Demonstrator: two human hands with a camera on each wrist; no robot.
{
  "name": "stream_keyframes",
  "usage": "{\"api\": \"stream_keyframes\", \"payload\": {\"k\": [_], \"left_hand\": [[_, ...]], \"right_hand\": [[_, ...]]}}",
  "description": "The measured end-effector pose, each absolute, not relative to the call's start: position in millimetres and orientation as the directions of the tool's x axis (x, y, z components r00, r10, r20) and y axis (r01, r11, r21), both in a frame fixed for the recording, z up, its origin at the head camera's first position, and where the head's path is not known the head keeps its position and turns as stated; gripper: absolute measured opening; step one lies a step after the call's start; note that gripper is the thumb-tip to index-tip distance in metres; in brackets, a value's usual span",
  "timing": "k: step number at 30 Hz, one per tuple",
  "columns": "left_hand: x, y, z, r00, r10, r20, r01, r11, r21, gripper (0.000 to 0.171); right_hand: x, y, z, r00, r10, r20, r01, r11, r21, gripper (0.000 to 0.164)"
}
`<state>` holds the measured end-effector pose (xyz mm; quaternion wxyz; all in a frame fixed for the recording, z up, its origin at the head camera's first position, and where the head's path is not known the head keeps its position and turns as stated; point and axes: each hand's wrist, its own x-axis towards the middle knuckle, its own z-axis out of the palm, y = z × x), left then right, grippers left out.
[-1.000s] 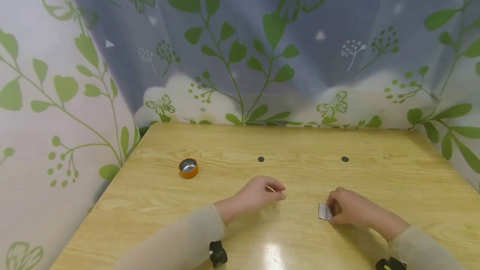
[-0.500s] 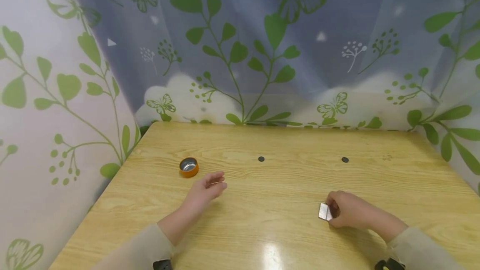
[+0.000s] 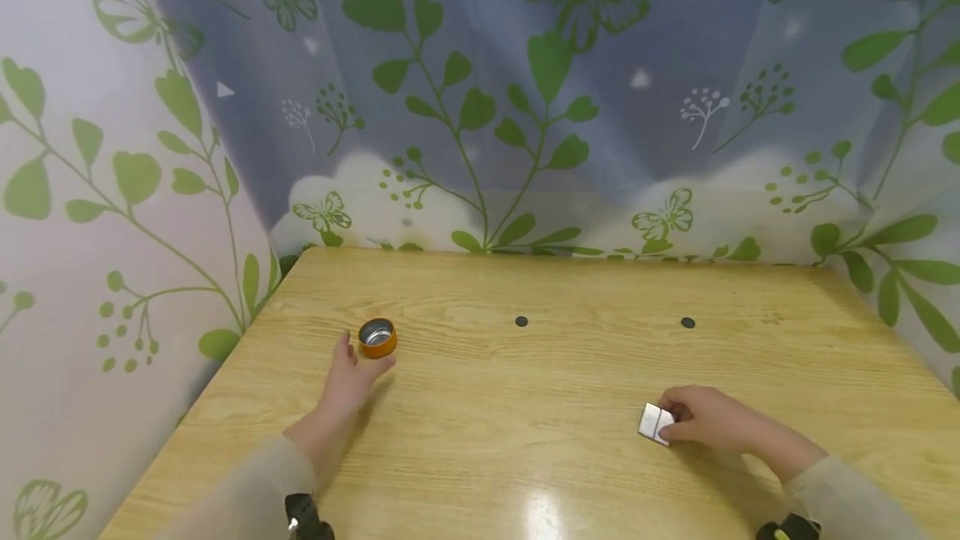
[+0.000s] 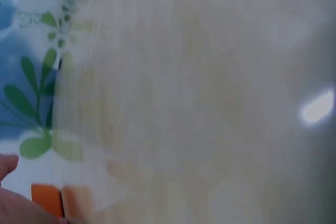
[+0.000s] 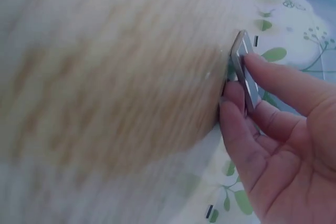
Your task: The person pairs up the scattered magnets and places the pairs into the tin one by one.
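My left hand (image 3: 347,390) reaches around the near side of a small round orange bowl (image 3: 387,349) with a shiny metal inside, at the left of the table. Its fingers and thumb are spread apart, the thumb by the bowl's right side. In the left wrist view, the orange wall of the bowl (image 4: 46,199) shows beside part of the hand (image 4: 18,208). My right hand (image 3: 712,421) pinches a flat silver rectangle (image 3: 651,421) with a dark line across its face. The right wrist view shows this thin silver piece (image 5: 247,74) edge-on between thumb and fingers.
The pale wooden table (image 3: 480,407) carries two small dark discs, the left disc (image 3: 521,321) and the right disc (image 3: 687,322), toward the back. A leaf-patterned curtain (image 3: 480,148) stands along the far edge and both sides.
My left hand has swept left from mid-table to the bowl, its fingers spreading. My right hand stays in place, and the silver rectangle has tilted, showing more of its face.
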<state>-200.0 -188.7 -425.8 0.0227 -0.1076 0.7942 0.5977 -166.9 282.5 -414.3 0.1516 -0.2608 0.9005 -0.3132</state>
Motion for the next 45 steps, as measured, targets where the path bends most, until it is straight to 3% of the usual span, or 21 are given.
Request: {"api": "stream_keyframes", "payload": {"k": [7,11,17,29,45], "left_hand": [[-245.4,-210.5,-424.8,-0.984,0.027,-0.178,-0.143,0.482,0.864,0.081],[-257.2,-222.3,-428.2,-0.976,0.070,-0.206,-0.151,0.465,0.873,0.071],[-262.8,-226.6,-425.2,-0.958,0.108,-0.264,-0.186,0.464,0.866,0.071],[-268.9,-223.3,-421.8,-0.962,0.153,-0.224,-0.119,0.504,0.856,0.071],[-259.0,-223.3,-419.4,-0.966,0.137,-0.219,-0.115,0.533,0.839,0.073]], "right_hand": [[-168.0,291.9,-410.5,-0.832,-0.537,-0.141,-0.333,0.685,-0.647,0.014],[-166.4,294.5,-406.6,-0.836,-0.513,-0.195,-0.233,0.654,-0.720,0.019],[-164.4,301.0,-408.3,-0.850,-0.484,-0.207,-0.143,0.591,-0.794,0.022],[-168.1,288.9,-406.7,-0.871,-0.417,-0.261,0.107,0.358,-0.928,0.049],[-183.6,237.9,-408.8,-0.880,-0.412,-0.236,0.137,0.256,-0.957,0.042]]}}
